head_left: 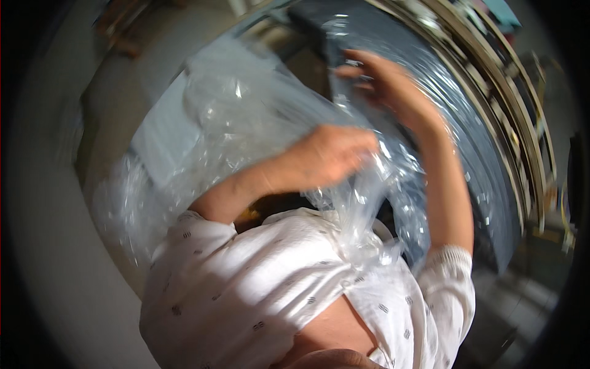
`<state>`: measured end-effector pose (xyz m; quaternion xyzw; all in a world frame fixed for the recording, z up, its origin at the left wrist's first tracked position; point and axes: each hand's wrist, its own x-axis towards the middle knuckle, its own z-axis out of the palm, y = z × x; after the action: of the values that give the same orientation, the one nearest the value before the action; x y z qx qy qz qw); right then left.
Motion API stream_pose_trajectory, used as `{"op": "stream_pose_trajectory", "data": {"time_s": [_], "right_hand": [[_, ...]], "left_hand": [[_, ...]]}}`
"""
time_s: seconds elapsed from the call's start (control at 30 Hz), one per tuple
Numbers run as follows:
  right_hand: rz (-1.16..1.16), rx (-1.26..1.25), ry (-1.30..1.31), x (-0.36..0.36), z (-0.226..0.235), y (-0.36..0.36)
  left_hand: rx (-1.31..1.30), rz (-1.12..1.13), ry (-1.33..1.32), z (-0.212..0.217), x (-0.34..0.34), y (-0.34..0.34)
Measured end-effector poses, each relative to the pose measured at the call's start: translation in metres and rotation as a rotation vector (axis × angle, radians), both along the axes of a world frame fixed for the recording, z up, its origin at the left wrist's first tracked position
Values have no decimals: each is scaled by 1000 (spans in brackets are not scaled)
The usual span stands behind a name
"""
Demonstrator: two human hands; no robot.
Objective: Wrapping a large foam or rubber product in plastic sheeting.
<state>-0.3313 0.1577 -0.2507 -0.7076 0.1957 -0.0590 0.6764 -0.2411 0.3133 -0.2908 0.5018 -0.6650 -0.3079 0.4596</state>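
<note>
Clear plastic sheeting spreads in crumpled folds in front of me and hangs down against my shirt. My left hand is closed on a bunched part of it, close to my chest, and the folds trail below the fist. Farther out and to the right, my right hand reaches over the sheeting with its fingers curled and blurred by motion. Whether those fingers grip the plastic cannot be made out. A pale, flat piece lies under or among the folds at the left.
A dark grey, plastic-covered surface curves along the right. Beyond it run long, pale slats or rails. A grey surface fills the left side. Tiled floor shows at the lower right.
</note>
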Motion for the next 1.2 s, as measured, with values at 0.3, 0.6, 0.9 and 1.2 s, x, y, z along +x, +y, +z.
{"op": "stream_pose_trajectory", "data": {"time_s": [0.3,0.6,0.9,1.2], "right_hand": [[-190,147,5,-144,46,52],[-1170,-477,884,-319,37,205],[-1942,-965,1527,-534,40,419],[-1368,-1193,291,-355,-23,92]], "left_hand": [[-469,-577,-81,107,-137,5],[-156,26,83,-13,-136,-145],[-68,-430,-6,-34,-281,-182],[-53,-521,-35,36,-262,-160]]}}
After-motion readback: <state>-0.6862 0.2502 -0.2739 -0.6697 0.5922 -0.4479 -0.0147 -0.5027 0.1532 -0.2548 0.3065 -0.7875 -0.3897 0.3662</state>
